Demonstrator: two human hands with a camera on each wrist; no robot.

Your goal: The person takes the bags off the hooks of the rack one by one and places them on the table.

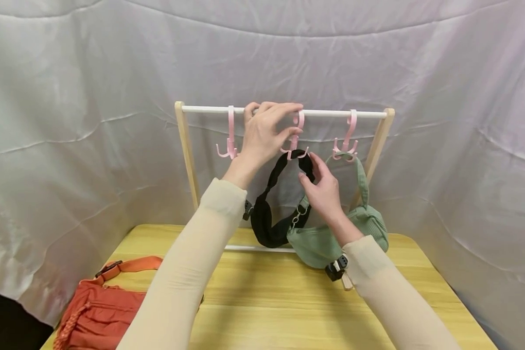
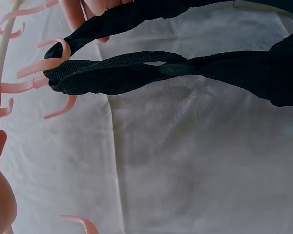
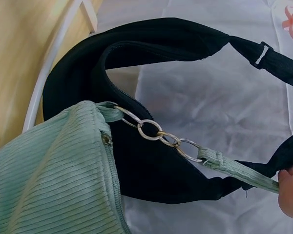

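On the middle pink hook (image 1: 294,142) hangs the strap of a black bag (image 1: 267,221), its loop caught over the lower prongs. My left hand (image 1: 267,131) is at the white rail (image 1: 328,113), thumb and index finger holding the upper part of that hook. Lower and to the right, my right hand (image 1: 325,189) holds the black strap (image 2: 122,73) near the hook between thumb and fingers. A green corduroy bag (image 3: 53,170) with a ring chain hangs from the right pink hook (image 1: 346,141), partly behind my right wrist and overlapping the black bag.
A third pink hook (image 1: 231,136) is on the rail at the left. The rack's wooden posts (image 1: 185,150) stand on a wooden table (image 1: 262,306). An orange-red bag (image 1: 109,311) lies at the table's front left. Grey cloth (image 1: 92,97) surrounds the table.
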